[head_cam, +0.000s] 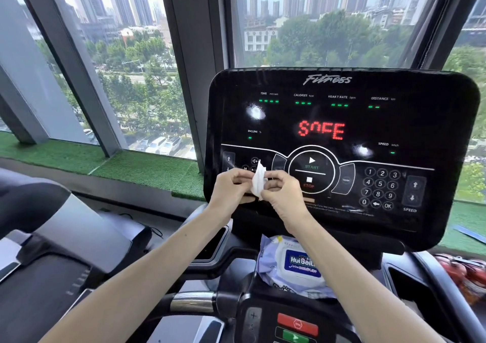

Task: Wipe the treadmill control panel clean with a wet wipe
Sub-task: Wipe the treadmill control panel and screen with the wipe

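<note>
Wet wipe [258, 182], white and crumpled, is held up between both hands in front of the lower left part of the control panel [339, 143], just over the small buttons left of the round start and stop dial [311, 169]. In the head view, the left hand [229, 188] is closed with its fingers pinching the wipe's left edge, and the right hand [280, 191] is closed likewise, pinching the right edge, so the two hands nearly meet around the bunched cloth. Whether the wipe touches the panel cannot be told. The black glossy panel is lit: red letters in the middle, small green dashes under the labels for time, calories, heart rate and distance, and a number pad [380, 188] at the lower right. Two bright glare patches show on its surface. Below the panel, a pack of wipes [294, 266] with a blue label lies on the treadmill's console shelf, partly behind the right forearm. A red button [297, 324] sits at the bottom edge. Beyond the window [126, 53] are trees and tall buildings.
</note>
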A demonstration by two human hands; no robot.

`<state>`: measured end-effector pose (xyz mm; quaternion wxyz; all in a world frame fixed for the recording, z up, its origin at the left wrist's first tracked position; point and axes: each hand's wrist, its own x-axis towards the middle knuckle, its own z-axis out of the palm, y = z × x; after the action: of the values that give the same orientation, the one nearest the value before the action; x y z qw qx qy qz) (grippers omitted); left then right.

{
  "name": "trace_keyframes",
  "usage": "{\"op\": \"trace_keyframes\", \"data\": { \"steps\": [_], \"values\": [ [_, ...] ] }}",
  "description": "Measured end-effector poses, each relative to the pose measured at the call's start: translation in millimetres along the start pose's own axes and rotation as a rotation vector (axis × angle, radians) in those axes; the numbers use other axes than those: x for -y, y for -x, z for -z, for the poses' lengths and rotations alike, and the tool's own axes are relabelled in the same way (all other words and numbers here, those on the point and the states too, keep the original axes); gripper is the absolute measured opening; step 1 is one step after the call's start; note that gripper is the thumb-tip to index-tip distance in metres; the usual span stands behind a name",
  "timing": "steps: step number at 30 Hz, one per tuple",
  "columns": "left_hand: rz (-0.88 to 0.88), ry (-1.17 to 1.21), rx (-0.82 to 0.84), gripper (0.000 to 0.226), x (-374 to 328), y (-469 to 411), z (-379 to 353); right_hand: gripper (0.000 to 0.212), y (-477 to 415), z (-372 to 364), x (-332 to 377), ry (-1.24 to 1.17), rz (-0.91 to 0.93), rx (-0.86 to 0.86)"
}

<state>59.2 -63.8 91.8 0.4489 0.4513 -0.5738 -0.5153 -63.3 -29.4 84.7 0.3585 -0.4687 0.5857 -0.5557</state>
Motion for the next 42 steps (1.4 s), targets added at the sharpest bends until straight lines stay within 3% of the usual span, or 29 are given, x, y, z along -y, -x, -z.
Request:
{"op": "trace_keyframes", "data": {
  "steps": [8, 11, 13, 14, 17, 19, 23, 26, 27, 29, 32, 34, 35, 38, 40, 42],
  "values": [
    [0.464, 0.536, -0.020, 0.016, 7.2, -7.8, 25.7, 0.033, -7.1, 11.2, 11.9, -0.416, -0.222, 0.049],
    [0.553, 0.550, 0.112, 0.027, 6.9, -8.9, 23.8, 0.032, -7.9, 10.8, 13.2, -0.441, -0.240, 0.147],
    [0.545, 0.506, 0.155, 0.015, 4.4, -10.6, 20.9, 0.032, -8.3, 9.7, 12.1, -0.435, -0.248, 0.164],
    [0.528, 0.491, 0.131, 0.007, 2.5, -12.1, 19.8, 0.033, -9.1, 9.6, 10.5, -0.406, -0.257, 0.140],
    [0.348, 0.408, -0.035, 0.016, -4.7, -18.0, 20.2, 0.029, -14.9, 12.1, 2.4, -0.284, -0.346, -0.008],
    [0.145, 0.187, -0.074, 0.017, -10.3, -17.0, 19.3, 0.024, -15.8, 14.6, 2.5, -0.332, -0.426, 0.041],
    [-0.294, -0.448, 0.181, 0.019, -12.4, -8.9, 13.0, 0.042, -17.7, 17.1, 10.6, -0.541, -0.475, 0.212],
    [-0.354, -0.484, 0.409, 0.029, -13.9, -9.9, 19.9, 0.019, -19.8, 20.1, 9.7, -0.507, -0.401, 0.131],
    [-0.337, -0.439, 0.449, 0.030, -16.2, -11.0, 23.2, 0.016, -20.5, 21.7, 8.4, -0.472, -0.383, 0.105],
    [-0.275, -0.323, 0.361, 0.024, -17.0, -12.9, 26.7, 0.015, -21.7, 24.8, 5.5, -0.449, -0.370, 0.062],
    [0.098, -0.141, 0.155, 0.022, -12.0, -15.4, 24.6, 0.013, -23.1, 26.0, 3.6, -0.446, -0.357, 0.064],
    [0.354, 0.017, 0.255, 0.029, -5.0, -13.9, 22.0, 0.019, -22.4, 24.3, 3.3, -0.430, -0.336, 0.080],
    [0.402, 0.108, 0.296, 0.025, -3.5, -11.8, 20.0, 0.023, -22.2, 23.4, 2.7, -0.421, -0.327, 0.090],
    [0.349, 0.251, 0.255, 0.005, -2.4, -11.5, 15.0, 0.019, -19.1, 23.9, 4.6, -0.393, -0.311, 0.150],
    [0.291, 0.228, 0.233, 0.009, -3.1, -11.6, 14.7, 0.011, -17.6, 26.2, 3.9, -0.333, -0.301, 0.209],
    [0.263, 0.215, 0.253, 0.014, -4.7, -12.1, 17.2, 0.016, -16.0, 28.8, 3.3, -0.285, -0.281, 0.236]
  ]
}}
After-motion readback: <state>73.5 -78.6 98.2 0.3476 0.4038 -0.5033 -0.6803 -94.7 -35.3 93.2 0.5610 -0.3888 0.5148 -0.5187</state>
